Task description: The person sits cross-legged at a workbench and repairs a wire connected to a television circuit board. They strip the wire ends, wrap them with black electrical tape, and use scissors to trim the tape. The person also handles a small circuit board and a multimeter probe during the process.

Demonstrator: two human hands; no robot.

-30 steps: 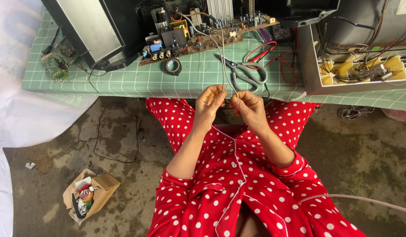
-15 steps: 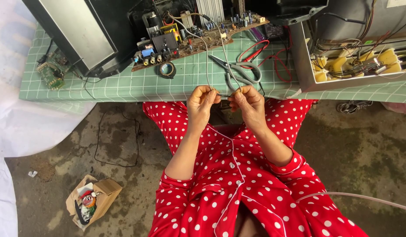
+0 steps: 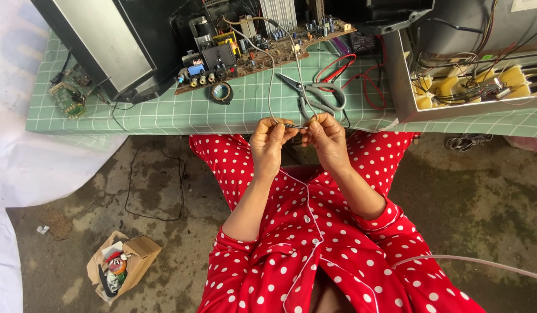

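Observation:
My left hand (image 3: 271,142) and my right hand (image 3: 325,139) meet in front of the table edge, fingertips pinched on the ends of two thin grey wires (image 3: 271,87). The wires loop up from my fingers to a brown circuit board (image 3: 251,55) crowded with parts on the green checked tablecloth (image 3: 164,113). A pair of grey-handled scissors (image 3: 315,93) lies on the cloth just beyond my hands, and a small roll of black tape (image 3: 222,91) sits to their left. I am seated, wearing red clothes with white dots.
A dark monitor casing (image 3: 106,46) stands at the table's left; a small green board (image 3: 65,95) lies beside it. Red probe leads (image 3: 361,75) curl near a grey metal chassis (image 3: 471,75) with yellow parts at right. A cardboard box (image 3: 120,269) sits on the concrete floor.
My hands stay pinched together on the wires. The view has tilted slightly, so the table and hands sit a little lower in the frame.

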